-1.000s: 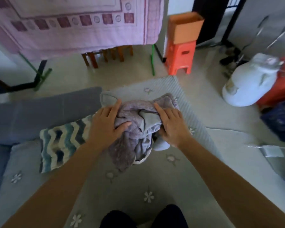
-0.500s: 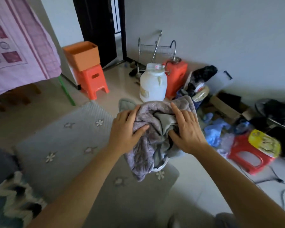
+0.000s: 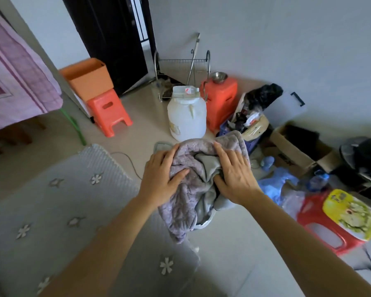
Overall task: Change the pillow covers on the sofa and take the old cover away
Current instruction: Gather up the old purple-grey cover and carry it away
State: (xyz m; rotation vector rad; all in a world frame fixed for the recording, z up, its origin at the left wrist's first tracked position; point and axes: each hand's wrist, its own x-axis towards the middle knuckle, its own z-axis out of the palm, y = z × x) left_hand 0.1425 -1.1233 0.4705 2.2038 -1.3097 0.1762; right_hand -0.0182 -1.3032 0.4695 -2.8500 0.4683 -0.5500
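Hanging in a crumpled bundle between both hands, the old pillow cover [image 3: 186, 202] is soft mauve-grey cloth with a faint mottled pattern. A plain grey lining shows in the folds at its middle. The left hand [image 3: 161, 181] clasps the bundle's left side, fingers laid over the top and thumb pressed into the cloth. The right hand [image 3: 234, 176] clasps the right side, fingers spread across the top and thumb tucked into a fold. The cover is held in the air above the pale floor, beside the flowered grey rug [image 3: 51, 200], its loose end drooping below the wrists.
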